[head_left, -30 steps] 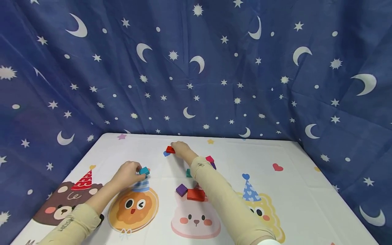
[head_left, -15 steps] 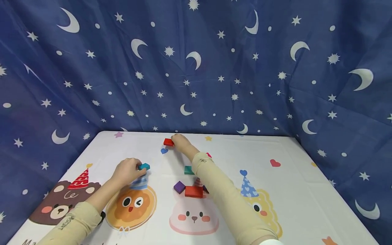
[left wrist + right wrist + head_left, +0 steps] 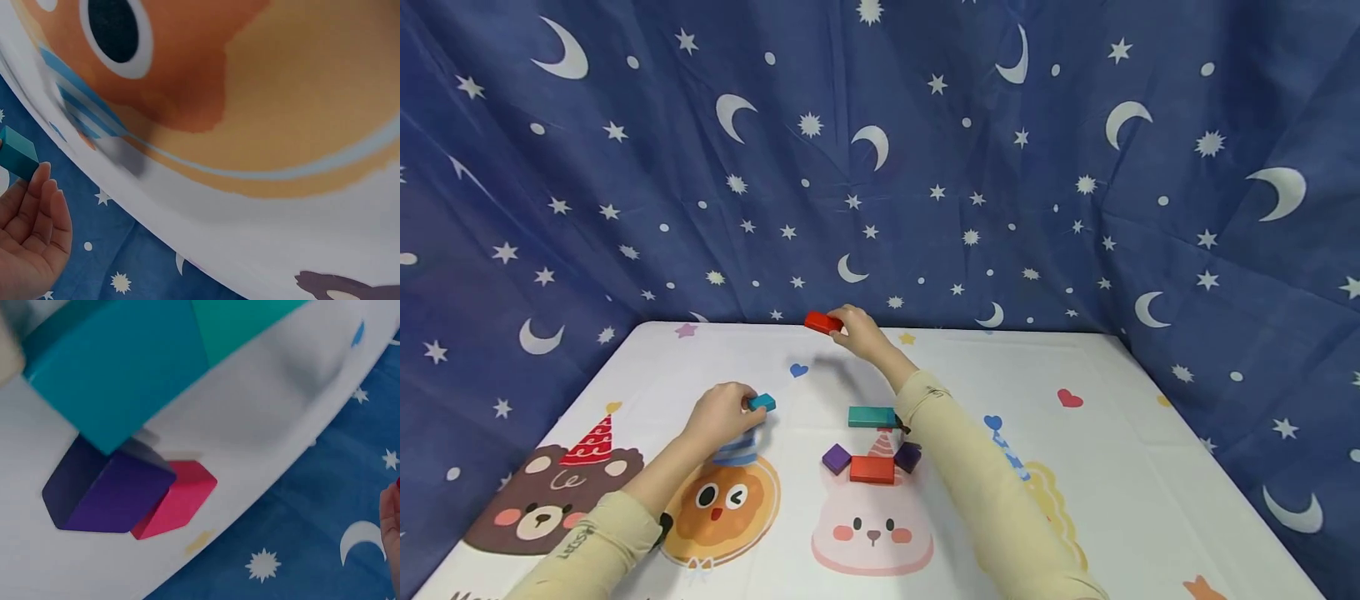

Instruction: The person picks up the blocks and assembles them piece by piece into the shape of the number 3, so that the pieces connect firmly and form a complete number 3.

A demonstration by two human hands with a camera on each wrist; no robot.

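My left hand (image 3: 724, 414) pinches a small blue block (image 3: 762, 402) above the striped hat of the winking round figure. In the left wrist view the same block (image 3: 19, 153) sits at the fingertips, by the left edge. Farther back, my right hand (image 3: 859, 331) holds a red block (image 3: 822, 322) by its right end, raised over the table's far edge. Only part of that hand (image 3: 391, 534) enters the right wrist view. Nearer me lie a teal block (image 3: 871, 417), a red block (image 3: 872, 470) and two purple blocks (image 3: 837, 458), one on each side of the red.
A white cloth with printed animals (image 3: 872, 533) covers the table. A starry blue curtain (image 3: 1045, 208) hangs behind it. In the right wrist view a pink block (image 3: 181, 500) lies beside a purple block (image 3: 119, 487); my right sleeve hides this pair in the head view.
My right hand has lifted its red block up from near the blue heart, slightly to the right. My left hand has shifted a little right with the blue block. The head view has tilted slightly.
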